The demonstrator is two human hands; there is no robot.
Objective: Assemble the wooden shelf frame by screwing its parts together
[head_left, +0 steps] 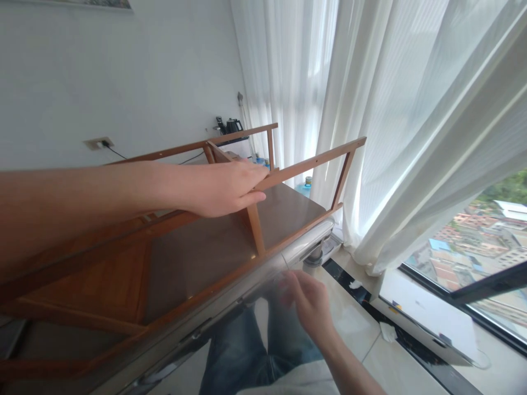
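My left hand (224, 186) reaches across a wooden shelf frame (313, 163) that stands on a glass-topped wooden desk (193, 258). Its fingers lie closed over the frame's middle rail. My right hand (307, 299) hangs below the desk's front edge, over my jeans. It is blurred by motion, with the fingers loosely curled near the desk's rounded metal edge (307, 241). I cannot make out anything in it.
White sheer curtains (370, 109) hang to the right before a large window (486, 247). A black kettle (233, 126) stands at the back by the wall. A blue-capped bottle (305, 186) stands behind the desk. Paper scraps (387, 332) lie on the sill.
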